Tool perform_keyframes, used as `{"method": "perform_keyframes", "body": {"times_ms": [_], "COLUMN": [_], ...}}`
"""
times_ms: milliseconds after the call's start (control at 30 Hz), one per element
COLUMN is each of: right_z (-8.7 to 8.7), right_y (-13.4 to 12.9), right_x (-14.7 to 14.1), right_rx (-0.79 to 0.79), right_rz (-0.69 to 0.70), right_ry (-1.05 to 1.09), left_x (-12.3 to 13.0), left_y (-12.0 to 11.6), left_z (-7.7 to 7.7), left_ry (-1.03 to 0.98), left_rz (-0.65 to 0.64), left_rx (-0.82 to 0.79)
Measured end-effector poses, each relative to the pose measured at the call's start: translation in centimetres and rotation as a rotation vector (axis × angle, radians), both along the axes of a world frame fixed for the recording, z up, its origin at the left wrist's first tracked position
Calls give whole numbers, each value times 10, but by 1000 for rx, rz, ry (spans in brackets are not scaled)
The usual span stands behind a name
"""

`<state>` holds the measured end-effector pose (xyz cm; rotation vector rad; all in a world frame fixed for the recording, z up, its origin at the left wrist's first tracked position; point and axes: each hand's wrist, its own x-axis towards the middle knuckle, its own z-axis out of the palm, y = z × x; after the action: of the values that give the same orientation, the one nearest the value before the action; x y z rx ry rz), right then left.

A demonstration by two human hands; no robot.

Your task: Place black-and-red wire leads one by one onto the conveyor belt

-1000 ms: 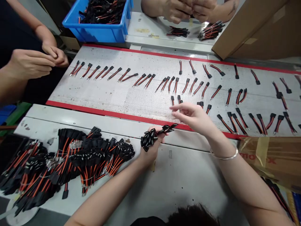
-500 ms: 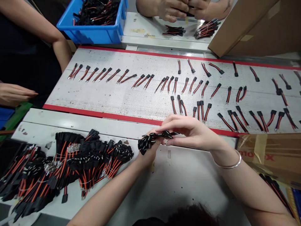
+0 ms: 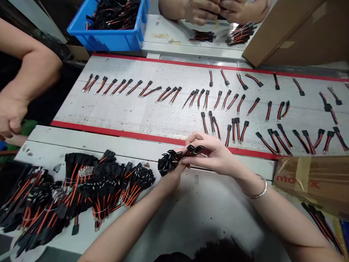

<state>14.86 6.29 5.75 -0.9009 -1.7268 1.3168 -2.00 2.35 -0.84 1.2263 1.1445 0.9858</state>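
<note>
The left hand (image 3: 173, 171) is curled closed around a bundle of wire leads (image 3: 170, 162), its black connectors fanned out just beyond the fist. The right hand (image 3: 215, 154) is half closed, its fingers (image 3: 203, 142) pinching the connectors at the end of the bundle that points toward it, so the bundle sits between the two hands, just above the edge of the white bench (image 3: 207, 207). A metal bangle (image 3: 256, 193) circles the right wrist. Left of the left hand, a large heap of red-and-black leads (image 3: 103, 182) lies on the bench. Right of the right hand sits a taped cardboard sheet (image 3: 305, 178). Just beyond the hands runs a perforated belt (image 3: 131, 112) with a red edge, carrying rows of single leads (image 3: 234, 129), spaced apart. Far to the left, a co-worker's hand (image 3: 11, 116) is partly closed beside the belt. Across the belt, a blue crate (image 3: 109, 45) is full of leads, a cardboard box (image 3: 283, 32) stands at the far right, and another co-worker's hands (image 3: 204, 11) are clasped together above two small bunches of leads (image 3: 240, 33).
</note>
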Motion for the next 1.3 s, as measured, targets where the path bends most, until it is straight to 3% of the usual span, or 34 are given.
{"method": "perform_keyframes", "body": {"times_ms": [200,300,433,533,667,767,933,1133,1300], "right_z": [-5,-6,-7,-6,-5,-13,-32,-33,-32], "right_y": [-7,-7,-6,5,41,70,88,81,79], "right_x": [-13,-14,-13,-7,2,3,2,18,25], "right_rx": [248,256,79,-150,-396,-528,-476,-596,-547], "right_rz": [-145,-168,-195,-304,-485,-469,-395,-400,-470], "right_ry": [-25,-23,92,145,220,132,-192,-196,-330], "left_x": [0,1,5,10,14,14,12,15,14], "left_y": [5,5,4,6,8,6,0,4,6], "left_z": [5,9,9,9,11,14,11,13,15], "left_ry": [5,-14,-81,-273,-408,-398,-360,-383,-302], "left_rz": [15,32,40,51,161,166,164,137,115], "left_rx": [118,157,29,-67,-99,-124,-126,-124,-75]}}
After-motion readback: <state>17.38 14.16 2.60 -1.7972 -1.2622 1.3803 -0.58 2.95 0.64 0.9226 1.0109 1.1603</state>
